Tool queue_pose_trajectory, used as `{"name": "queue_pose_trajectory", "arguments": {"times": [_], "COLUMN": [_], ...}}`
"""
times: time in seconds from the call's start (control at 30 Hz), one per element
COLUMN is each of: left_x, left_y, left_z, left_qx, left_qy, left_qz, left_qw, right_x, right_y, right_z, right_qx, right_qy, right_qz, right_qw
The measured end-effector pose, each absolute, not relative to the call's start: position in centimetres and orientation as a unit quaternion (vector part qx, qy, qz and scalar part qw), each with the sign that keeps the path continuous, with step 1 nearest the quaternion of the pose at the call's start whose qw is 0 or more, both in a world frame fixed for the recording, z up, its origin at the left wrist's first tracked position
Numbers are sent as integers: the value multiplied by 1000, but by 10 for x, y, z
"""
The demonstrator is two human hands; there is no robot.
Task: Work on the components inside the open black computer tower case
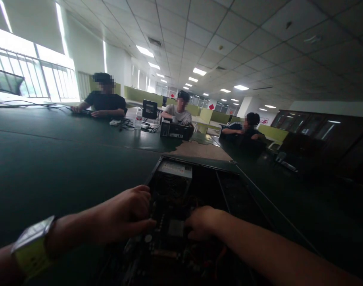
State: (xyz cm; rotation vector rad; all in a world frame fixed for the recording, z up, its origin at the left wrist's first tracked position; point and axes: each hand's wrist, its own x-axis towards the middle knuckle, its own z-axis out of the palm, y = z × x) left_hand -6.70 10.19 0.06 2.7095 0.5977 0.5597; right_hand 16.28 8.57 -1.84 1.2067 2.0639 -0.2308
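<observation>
An open black computer case [231, 186] lies in front of me on the dark table. At its far left corner sits a silver power supply [175, 169] with a fan. The motherboard [160, 238] shows in the dim lower part, with a pale square part [176, 228] near its middle. My left hand [135, 212] has its fingers curled over the case's left edge, its thumb stretched toward the motherboard. My right hand [205, 223] reaches inside, fingers bent and closed just right of the pale square. Its fingertips are in shadow, so what they hold is hidden.
Across the table [65, 159] sit several people, one behind another computer case [175, 130]. A plastic bottle [138, 119] and tangled cables [127, 124] stand left of that case. A brown bare patch [199, 150] lies beyond my case, and a thin pale line [267, 198] runs along its right.
</observation>
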Motion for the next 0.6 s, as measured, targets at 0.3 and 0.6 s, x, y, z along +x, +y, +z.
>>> {"name": "queue_pose_trajectory", "arguments": {"times": [0.3, 0.6], "left_x": [-59, -46], "left_y": [67, -8], "left_z": [-27, -26], "left_qx": [881, 829], "left_qy": [227, 304], "left_qz": [326, 420], "left_qw": [256, 211], "right_x": [175, 185], "right_y": [97, 109], "right_z": [-34, -54], "right_qx": [453, 316], "right_qy": [816, 894], "right_qz": [-85, -13], "right_qw": [349, 317]}}
